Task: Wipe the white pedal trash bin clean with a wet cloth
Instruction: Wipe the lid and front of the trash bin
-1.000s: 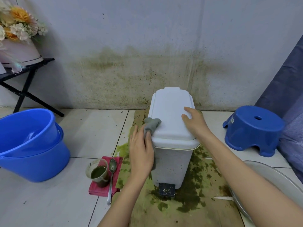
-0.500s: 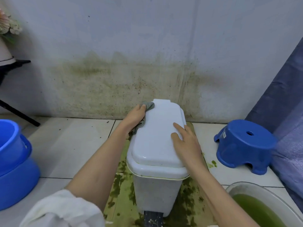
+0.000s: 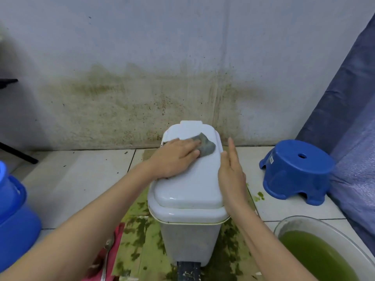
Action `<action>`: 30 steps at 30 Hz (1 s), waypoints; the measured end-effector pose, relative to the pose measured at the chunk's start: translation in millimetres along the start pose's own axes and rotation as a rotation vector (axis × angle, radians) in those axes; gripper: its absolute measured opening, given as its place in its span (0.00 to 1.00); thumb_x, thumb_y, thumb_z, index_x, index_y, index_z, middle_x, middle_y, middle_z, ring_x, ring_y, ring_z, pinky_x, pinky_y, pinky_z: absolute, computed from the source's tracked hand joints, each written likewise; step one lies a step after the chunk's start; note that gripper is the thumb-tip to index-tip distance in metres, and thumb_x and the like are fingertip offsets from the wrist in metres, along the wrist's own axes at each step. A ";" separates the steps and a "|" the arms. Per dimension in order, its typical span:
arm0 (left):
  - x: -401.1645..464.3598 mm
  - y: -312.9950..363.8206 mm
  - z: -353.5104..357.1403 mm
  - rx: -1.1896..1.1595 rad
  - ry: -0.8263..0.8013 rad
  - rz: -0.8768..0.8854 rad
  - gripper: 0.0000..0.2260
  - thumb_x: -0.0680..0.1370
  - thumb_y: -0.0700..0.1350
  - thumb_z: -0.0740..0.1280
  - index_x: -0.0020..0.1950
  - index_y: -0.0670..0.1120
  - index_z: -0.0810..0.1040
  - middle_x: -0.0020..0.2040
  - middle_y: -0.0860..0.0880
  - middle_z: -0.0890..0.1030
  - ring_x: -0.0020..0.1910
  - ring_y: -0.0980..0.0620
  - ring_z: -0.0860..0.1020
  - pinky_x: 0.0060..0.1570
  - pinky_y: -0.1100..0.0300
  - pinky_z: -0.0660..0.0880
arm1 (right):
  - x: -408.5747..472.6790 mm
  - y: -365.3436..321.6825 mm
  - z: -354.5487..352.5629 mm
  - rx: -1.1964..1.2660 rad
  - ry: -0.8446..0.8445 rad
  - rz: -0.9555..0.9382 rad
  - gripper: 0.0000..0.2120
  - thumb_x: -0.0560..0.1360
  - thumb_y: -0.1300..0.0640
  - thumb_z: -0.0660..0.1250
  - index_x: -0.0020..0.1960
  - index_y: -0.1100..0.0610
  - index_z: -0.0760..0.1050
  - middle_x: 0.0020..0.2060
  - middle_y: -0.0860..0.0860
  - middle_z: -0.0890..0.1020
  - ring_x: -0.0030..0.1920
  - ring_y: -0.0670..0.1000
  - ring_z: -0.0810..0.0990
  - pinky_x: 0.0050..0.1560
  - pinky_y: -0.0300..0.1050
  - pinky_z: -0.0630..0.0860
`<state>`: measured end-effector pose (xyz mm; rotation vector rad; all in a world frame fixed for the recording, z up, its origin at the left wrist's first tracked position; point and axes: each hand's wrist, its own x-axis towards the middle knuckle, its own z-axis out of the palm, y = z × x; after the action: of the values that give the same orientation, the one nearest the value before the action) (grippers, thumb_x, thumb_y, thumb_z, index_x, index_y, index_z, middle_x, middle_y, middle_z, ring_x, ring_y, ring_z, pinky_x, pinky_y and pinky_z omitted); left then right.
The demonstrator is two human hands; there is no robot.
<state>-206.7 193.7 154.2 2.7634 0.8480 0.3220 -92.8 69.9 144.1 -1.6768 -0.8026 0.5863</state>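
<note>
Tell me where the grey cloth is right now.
In the head view, the grey cloth lies on the far part of the bin lid, pressed under the left hand, near the stained wall.

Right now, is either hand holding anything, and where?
The left hand presses the grey cloth flat on the bin lid. The right hand rests open against the lid's right edge, gripping nothing.

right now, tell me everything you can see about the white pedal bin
The white pedal bin looks like plastic, tall and rectangular, standing upright on green-stained cardboard near the stained wall. Its rounded lid is closed, with a hinge tab at the back; a yellowish seam runs under the rim. A dark, spattered pedal juts out at the base. The left hand presses a grey cloth on the lid; the right hand lies flat against the lid's right edge.
</note>
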 end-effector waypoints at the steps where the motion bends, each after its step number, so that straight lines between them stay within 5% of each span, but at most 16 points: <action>1: -12.5 3.0 4.4 -0.013 -0.008 0.049 0.23 0.82 0.55 0.48 0.75 0.49 0.64 0.74 0.54 0.64 0.73 0.55 0.61 0.70 0.61 0.51 | -0.8 -0.9 0.3 0.004 0.011 0.020 0.21 0.82 0.44 0.45 0.73 0.33 0.49 0.71 0.40 0.67 0.56 0.46 0.72 0.43 0.40 0.64; 6: 18.9 -19.0 -11.3 -0.028 -0.015 -0.213 0.21 0.84 0.50 0.49 0.77 0.47 0.60 0.77 0.52 0.58 0.75 0.52 0.57 0.71 0.59 0.53 | -2.4 0.6 2.6 -0.005 0.031 0.058 0.24 0.80 0.39 0.42 0.75 0.37 0.40 0.67 0.45 0.73 0.36 0.38 0.68 0.33 0.36 0.61; 9: 57.3 -15.6 -10.5 0.038 -0.039 -0.376 0.22 0.84 0.50 0.46 0.77 0.45 0.56 0.78 0.49 0.55 0.76 0.51 0.55 0.73 0.53 0.50 | -0.3 4.0 1.3 -0.003 0.041 0.055 0.25 0.80 0.39 0.42 0.75 0.38 0.39 0.68 0.45 0.72 0.47 0.45 0.75 0.36 0.40 0.63; 12: 55.0 3.9 -4.6 0.069 -0.064 -0.279 0.21 0.83 0.49 0.47 0.76 0.46 0.59 0.78 0.50 0.56 0.76 0.54 0.54 0.73 0.50 0.46 | 2.6 7.2 0.6 0.041 0.060 0.066 0.25 0.80 0.39 0.42 0.75 0.39 0.39 0.69 0.46 0.71 0.62 0.53 0.73 0.45 0.44 0.64; 17: -25.9 66.1 19.4 -0.043 0.011 -0.258 0.24 0.83 0.56 0.45 0.77 0.50 0.58 0.78 0.54 0.56 0.76 0.56 0.51 0.73 0.52 0.42 | -3.0 3.9 -0.9 0.066 0.062 0.054 0.25 0.80 0.40 0.41 0.76 0.41 0.42 0.73 0.48 0.65 0.70 0.55 0.67 0.54 0.46 0.62; 19: -46.6 76.7 12.9 -0.291 -0.019 -0.321 0.24 0.82 0.58 0.44 0.76 0.52 0.60 0.77 0.55 0.58 0.76 0.56 0.53 0.73 0.54 0.45 | -9.0 1.8 -3.3 0.024 0.087 0.041 0.25 0.81 0.41 0.43 0.77 0.44 0.44 0.73 0.50 0.65 0.71 0.57 0.65 0.62 0.50 0.62; 22: -58.9 64.8 -24.7 -0.799 0.176 -0.526 0.24 0.81 0.62 0.49 0.72 0.55 0.67 0.73 0.56 0.65 0.72 0.55 0.63 0.66 0.59 0.56 | -18.4 -15.0 -4.9 -0.176 0.179 -0.152 0.24 0.81 0.46 0.49 0.75 0.51 0.55 0.72 0.52 0.65 0.72 0.55 0.61 0.71 0.54 0.57; 25: -70.2 49.0 -37.5 -0.877 0.460 -0.564 0.15 0.82 0.56 0.50 0.54 0.59 0.77 0.56 0.61 0.76 0.54 0.62 0.73 0.52 0.66 0.65 | -25.9 -35.8 15.7 -0.534 -0.041 -0.307 0.24 0.81 0.47 0.51 0.69 0.61 0.67 0.68 0.58 0.69 0.70 0.59 0.63 0.70 0.55 0.60; 27: -69.4 46.1 -27.0 -0.965 0.546 -0.609 0.16 0.84 0.53 0.48 0.50 0.56 0.76 0.47 0.61 0.74 0.44 0.64 0.72 0.42 0.68 0.66 | -34.0 -36.0 37.8 -0.854 -0.241 -0.264 0.33 0.80 0.40 0.48 0.72 0.65 0.61 0.72 0.64 0.60 0.74 0.65 0.53 0.73 0.57 0.48; 30: -65.5 44.1 -10.5 -1.107 0.538 -0.683 0.20 0.84 0.55 0.46 0.61 0.49 0.74 0.47 0.59 0.76 0.44 0.67 0.74 0.42 0.71 0.70 | -34.5 -20.2 50.9 -1.042 -0.241 -0.288 0.42 0.76 0.33 0.48 0.76 0.64 0.47 0.75 0.64 0.46 0.74 0.65 0.40 0.72 0.59 0.35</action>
<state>-239.5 122.4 167.4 1.2931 1.1689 1.0214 -156.6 78.4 150.2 -2.3606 -1.6785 0.1402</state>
